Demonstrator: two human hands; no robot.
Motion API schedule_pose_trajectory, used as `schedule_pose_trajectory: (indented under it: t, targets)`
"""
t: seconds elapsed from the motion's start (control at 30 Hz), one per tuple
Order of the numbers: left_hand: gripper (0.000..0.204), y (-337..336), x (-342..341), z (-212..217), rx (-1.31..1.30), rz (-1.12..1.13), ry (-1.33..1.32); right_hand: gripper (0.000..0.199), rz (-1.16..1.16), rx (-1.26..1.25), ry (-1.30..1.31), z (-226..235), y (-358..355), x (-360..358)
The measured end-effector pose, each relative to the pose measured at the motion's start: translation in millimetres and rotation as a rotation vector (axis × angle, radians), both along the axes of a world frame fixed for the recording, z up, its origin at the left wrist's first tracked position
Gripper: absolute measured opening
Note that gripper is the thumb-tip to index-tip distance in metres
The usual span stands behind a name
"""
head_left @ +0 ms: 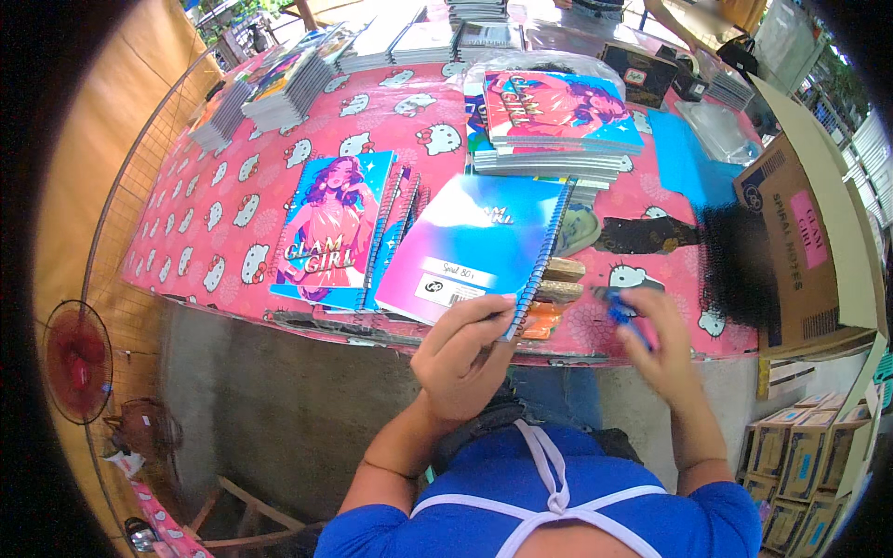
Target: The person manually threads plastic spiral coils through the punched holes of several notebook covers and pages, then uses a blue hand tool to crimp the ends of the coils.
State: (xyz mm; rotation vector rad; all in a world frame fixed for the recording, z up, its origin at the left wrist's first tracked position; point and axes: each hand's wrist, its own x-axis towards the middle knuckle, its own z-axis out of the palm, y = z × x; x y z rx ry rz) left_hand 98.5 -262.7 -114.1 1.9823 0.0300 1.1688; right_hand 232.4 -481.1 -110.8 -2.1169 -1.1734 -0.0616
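1. Head view, far left: a red round fan (78, 361) stands off the near edge of the pink cat-print table (233, 223), well apart from the hands.
2. A blue spiral notebook with a drawn figure on its cover (327, 232) lies flat, just beside the held one.
3. The left hand (462, 356) pinches the near corner of the blue-to-pink spiral-bound notebook (474, 246), which overhangs the table's near edge; a loose pinch could let it slide off.
4. The right hand (665, 349), blurred, closes on a small blue tool (621, 312); it could snag the wire coil.
5. Right: a brown cardboard box (800, 251).
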Motion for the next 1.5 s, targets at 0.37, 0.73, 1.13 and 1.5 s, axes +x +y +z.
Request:
schedule_pose_trajectory:
  t: [0.37, 0.73, 1.13, 1.5]
  targets:
    - [0.019, -3, 3, -3, 0.045, -0.004, -0.036, 0.038, 0.347, 0.155, 0.762, 9, 31, -29]
    - [0.024, 93, -6, 52, -0.149, 0.605, -0.610, 0.044, -0.148, 0.203, 0.461, -24, -9, 17]
    - [0.047, 210, 41, 109, 0.867, 0.567, 0.413, 0.035, -0.286, 0.266, -0.079, -16, 41, 145]
    - [0.077, 178, -3, 30, 0.467, 0.495, 1.095, 0.047, -0.443, 0.009, -0.035, 20, 106, 235]
